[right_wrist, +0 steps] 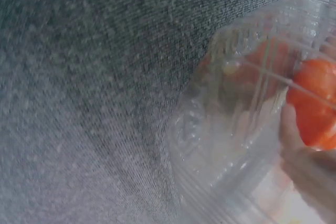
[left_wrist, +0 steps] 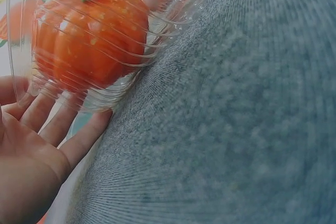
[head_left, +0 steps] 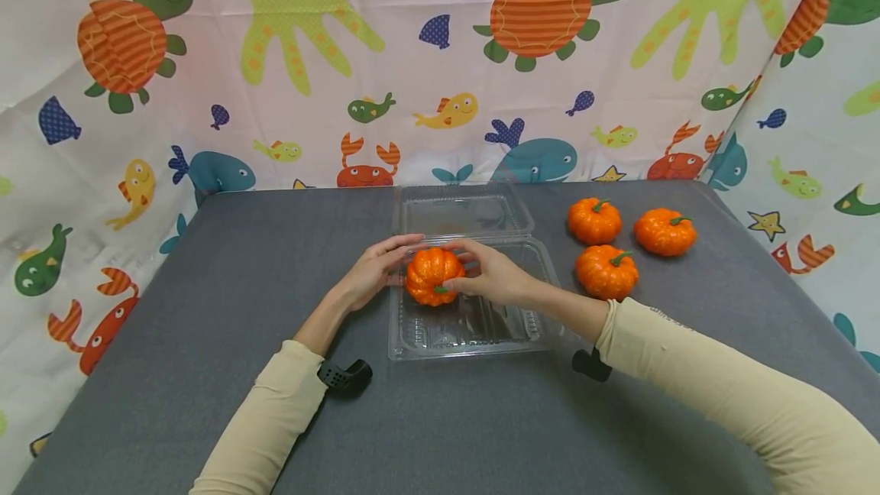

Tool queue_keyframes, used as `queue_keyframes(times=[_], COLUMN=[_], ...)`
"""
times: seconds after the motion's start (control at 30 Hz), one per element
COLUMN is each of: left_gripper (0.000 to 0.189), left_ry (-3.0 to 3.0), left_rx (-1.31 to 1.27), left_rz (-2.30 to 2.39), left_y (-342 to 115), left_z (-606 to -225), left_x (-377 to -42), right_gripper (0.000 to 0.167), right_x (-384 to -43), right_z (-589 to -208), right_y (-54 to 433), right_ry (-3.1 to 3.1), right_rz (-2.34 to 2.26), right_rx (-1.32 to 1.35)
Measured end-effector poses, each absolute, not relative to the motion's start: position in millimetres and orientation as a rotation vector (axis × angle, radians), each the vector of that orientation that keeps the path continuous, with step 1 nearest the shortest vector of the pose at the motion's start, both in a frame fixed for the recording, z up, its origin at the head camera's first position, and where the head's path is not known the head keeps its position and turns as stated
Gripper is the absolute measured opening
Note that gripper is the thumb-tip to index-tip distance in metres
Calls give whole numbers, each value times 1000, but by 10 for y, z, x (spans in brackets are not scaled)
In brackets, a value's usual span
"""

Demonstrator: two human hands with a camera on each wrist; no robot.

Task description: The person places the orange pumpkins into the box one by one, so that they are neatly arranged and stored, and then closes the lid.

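Observation:
A small orange pumpkin (head_left: 431, 272) with a green stem is in the left part of a clear plastic clamshell container (head_left: 474, 342), whose lid (head_left: 461, 212) lies opened toward the back. My right hand (head_left: 491, 273) holds the pumpkin between thumb and fingers. On the container's left side is my left hand (head_left: 374, 270). Its fairly straight fingers (left_wrist: 84, 135) touch the outside of the clear wall in the left wrist view. Through the ribbed plastic the pumpkin (left_wrist: 92, 38) shows there too. In the right wrist view only part of the pumpkin (right_wrist: 317, 103) and right hand (right_wrist: 310, 171) appears.
To the right of the container, three more orange pumpkins, one at the back (head_left: 594, 221), one in front (head_left: 606, 272) and one farther right (head_left: 664, 232), sit on the grey table (head_left: 275, 250). A curtain (head_left: 289, 121) with sea animals hangs behind the table.

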State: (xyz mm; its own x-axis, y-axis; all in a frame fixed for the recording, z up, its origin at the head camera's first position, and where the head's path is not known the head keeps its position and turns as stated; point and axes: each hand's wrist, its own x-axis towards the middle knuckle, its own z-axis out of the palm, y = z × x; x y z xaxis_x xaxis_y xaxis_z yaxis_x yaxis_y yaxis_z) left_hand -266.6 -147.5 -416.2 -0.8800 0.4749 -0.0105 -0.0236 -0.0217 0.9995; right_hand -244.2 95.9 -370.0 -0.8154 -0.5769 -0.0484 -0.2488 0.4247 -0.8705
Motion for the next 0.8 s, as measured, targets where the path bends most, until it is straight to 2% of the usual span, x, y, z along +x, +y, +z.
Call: queue_keyframes(times=[0.27, 0.6, 0.8], left_gripper=[42, 44, 44], left_ry=[1914, 1912, 1904], left_rx=[462, 462, 469], left_rz=[1963, 1963, 1972], left_y=[-1478, -1478, -1478], left_z=[-4161, -4170, -4165], left_x=[-2671, -2676, -2671], right_gripper=[66, 69, 63], right_x=[-2433, -2417, -2419], right_z=[-3698, -3658, -3683], right_y=[955, 976, 982], right_ry=[2310, 2328, 2342], right_rz=[-1408, -1398, -1414], right_rx=[-586, -572, -552])
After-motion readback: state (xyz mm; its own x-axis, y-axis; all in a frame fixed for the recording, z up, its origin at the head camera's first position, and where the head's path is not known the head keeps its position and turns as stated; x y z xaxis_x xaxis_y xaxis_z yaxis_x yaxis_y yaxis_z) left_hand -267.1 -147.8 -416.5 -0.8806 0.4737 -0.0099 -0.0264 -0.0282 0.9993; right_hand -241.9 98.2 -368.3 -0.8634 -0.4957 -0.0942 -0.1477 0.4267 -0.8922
